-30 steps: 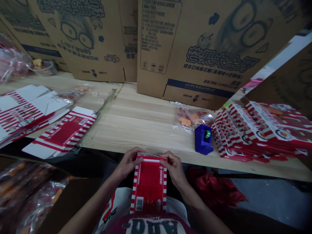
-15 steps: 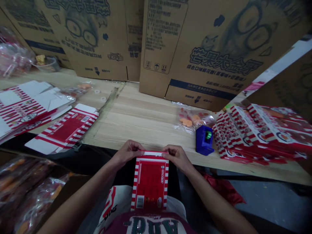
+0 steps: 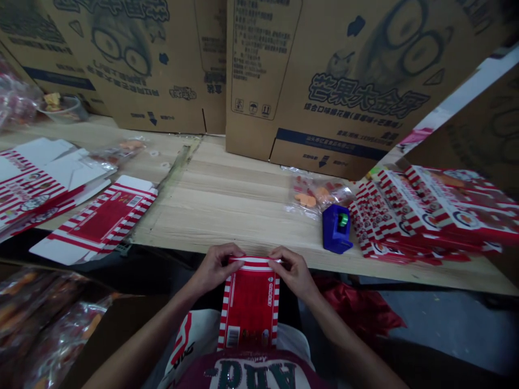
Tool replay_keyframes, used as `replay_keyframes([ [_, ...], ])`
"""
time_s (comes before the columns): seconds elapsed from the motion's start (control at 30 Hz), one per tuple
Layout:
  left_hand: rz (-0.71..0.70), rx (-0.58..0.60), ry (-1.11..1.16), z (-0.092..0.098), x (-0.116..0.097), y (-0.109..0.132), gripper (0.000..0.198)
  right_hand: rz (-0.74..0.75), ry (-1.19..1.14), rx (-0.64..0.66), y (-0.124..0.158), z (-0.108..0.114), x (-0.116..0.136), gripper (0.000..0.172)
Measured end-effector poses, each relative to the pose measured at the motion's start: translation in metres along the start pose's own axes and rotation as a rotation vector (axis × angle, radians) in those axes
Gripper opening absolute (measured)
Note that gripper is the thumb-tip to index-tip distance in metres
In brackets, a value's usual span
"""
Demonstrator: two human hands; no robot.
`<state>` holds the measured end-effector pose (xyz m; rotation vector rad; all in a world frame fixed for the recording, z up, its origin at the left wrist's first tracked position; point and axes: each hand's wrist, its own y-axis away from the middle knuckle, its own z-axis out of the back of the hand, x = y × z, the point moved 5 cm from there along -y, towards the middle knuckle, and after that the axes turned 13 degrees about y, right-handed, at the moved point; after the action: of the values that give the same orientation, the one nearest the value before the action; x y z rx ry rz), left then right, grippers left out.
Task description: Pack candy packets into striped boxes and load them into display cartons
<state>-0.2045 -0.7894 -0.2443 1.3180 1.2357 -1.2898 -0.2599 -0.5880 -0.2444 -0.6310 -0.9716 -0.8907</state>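
Note:
A red and white striped carton rests against my body over my lap, its barcode side facing up. My left hand pinches the left corner of its far end. At the right corner of that same end, my right hand grips with thumb and fingers. Between the hands, the striped end flap lies across the carton's far edge. Beyond my right hand, a blue tape dispenser with a green roll stands near the table's front edge.
Finished-looking striped cartons are stacked at the right. Flat cartons lie at the left, with one flat carton nearer me. Clear bags of orange sweets lie behind the dispenser. Large cardboard boxes line the back.
The far end flap has tilted so that its red and white stripes now show. My fingers have shifted slightly at its corners, and the camera view has moved a little.

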Motion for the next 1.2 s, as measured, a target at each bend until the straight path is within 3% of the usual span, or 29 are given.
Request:
replay_keyframes([
  [0.17,0.146,-0.098,0.073,-0.007,-0.002,-0.022,0.023,-0.153,-0.06,0.098,-0.023,-0.002,-0.007,0.038],
  [0.27,0.137,-0.11,0.023,-0.009,-0.007,-0.032,0.02,-0.211,-0.055,0.136,-0.031,-0.003,-0.008,0.043],
  [0.4,0.076,-0.017,-0.047,-0.008,-0.01,-0.027,0.018,-0.05,0.068,0.051,-0.025,0.005,0.006,0.036],
  [0.53,0.02,0.002,0.039,-0.005,-0.002,-0.008,0.019,0.116,0.092,-0.035,-0.003,0.005,0.015,0.016],
  [0.67,0.115,-0.199,0.247,-0.005,0.02,0.006,0.022,0.009,0.024,-0.185,0.022,-0.009,0.003,0.009],
  [0.77,0.189,-0.328,0.32,-0.008,0.036,0.01,0.023,-0.094,-0.088,-0.184,0.032,-0.014,-0.014,0.014],
  [0.83,0.247,-0.388,0.351,-0.007,0.046,0.01,0.025,-0.132,-0.128,-0.237,0.032,0.005,-0.03,0.032],
  [0.87,0.275,-0.411,0.379,-0.007,0.05,0.009,0.027,-0.149,-0.103,-0.353,0.033,0.027,-0.04,0.037],
  [0.97,0.358,-0.427,0.491,-0.01,0.057,0.006,0.033,-0.249,0.116,-0.905,0.044,0.113,-0.071,0.034],
  [1.0,0.379,-0.418,0.518,-0.013,0.056,0.005,0.035,-0.299,0.174,-1.019,0.046,0.136,-0.083,0.033],
  [1.03,0.389,-0.407,0.532,-0.015,0.055,0.003,0.037,-0.343,0.203,-1.068,0.046,0.155,-0.094,0.033],
  [1.1,0.395,-0.39,0.532,-0.019,0.05,0.001,0.039,-0.395,0.198,-1.043,0.037,0.175,-0.114,0.033],
  [1.2,0.436,-0.395,0.534,-0.02,0.049,0.002,0.04,-0.382,0.147,-1.006,0.022,0.178,-0.13,0.03],
])
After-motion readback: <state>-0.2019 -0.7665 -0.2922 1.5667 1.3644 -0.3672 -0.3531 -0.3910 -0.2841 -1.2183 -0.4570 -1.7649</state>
